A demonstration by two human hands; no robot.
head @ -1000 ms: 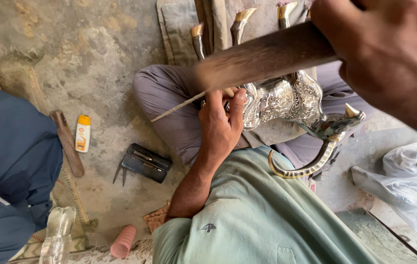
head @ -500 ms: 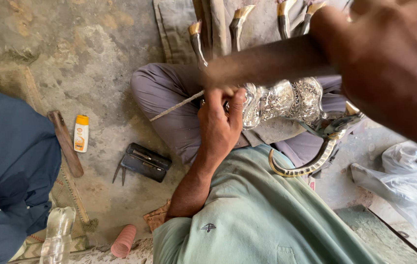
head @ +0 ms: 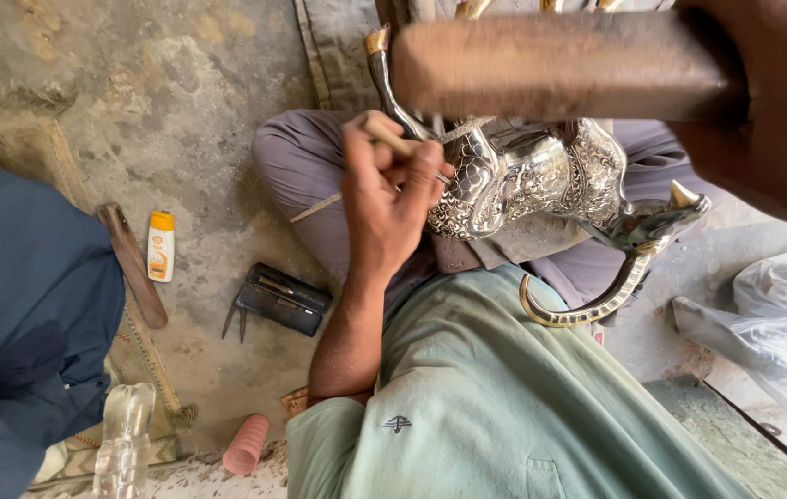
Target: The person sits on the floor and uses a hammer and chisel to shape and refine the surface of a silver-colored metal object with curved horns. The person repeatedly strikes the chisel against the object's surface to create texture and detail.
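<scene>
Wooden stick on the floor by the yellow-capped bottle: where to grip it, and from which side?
Take the wooden stick mid-shaft, coming straight down from above. It lies flat on the concrete floor, running diagonally. The small bottle sits close on one side, so close the grip across the stick's lower half, where both sides look free.

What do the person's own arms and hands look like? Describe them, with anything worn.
Both are bare. The left hand has no glove, and no ring or watch shows; its forearm is uncovered up to a short sleeve of a pale green shirt. The right hand is close to the camera and blurred, also ungloved; its sleeve is out of view.
</scene>
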